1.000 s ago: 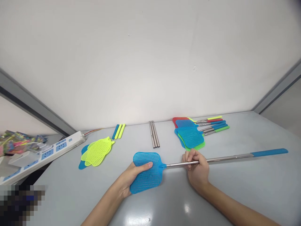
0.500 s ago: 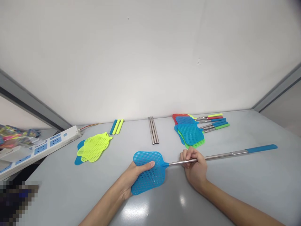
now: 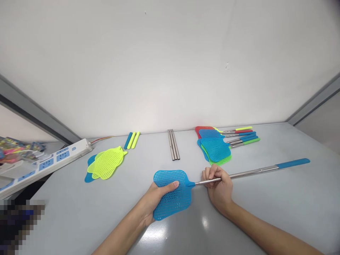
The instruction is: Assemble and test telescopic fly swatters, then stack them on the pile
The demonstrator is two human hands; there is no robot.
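A blue fly swatter (image 3: 177, 198) lies across in front of me, its telescopic metal rod (image 3: 248, 173) drawn out long and a blue grip (image 3: 293, 163) at its right end. My left hand (image 3: 156, 200) pinches the perforated head, thumb on top and the other fingers hidden beneath. Around the rod, a little right of the head, my right hand (image 3: 219, 182) is closed. Behind it lies a pile of fly swatters (image 3: 216, 150) in red, blue, green and yellow, their rods short.
At the back left lie loose yellow and blue swatter heads (image 3: 107, 163) beside blue and yellow grips (image 3: 132, 140). Several metal rods (image 3: 174, 145) lie at the back middle. A white power strip (image 3: 77, 148) runs along the left edge, and a wall closes off the back.
The swatter head and my left hand have shifted slightly right, toward my right hand. The blue grip end has come a little left. Both hands keep their hold.
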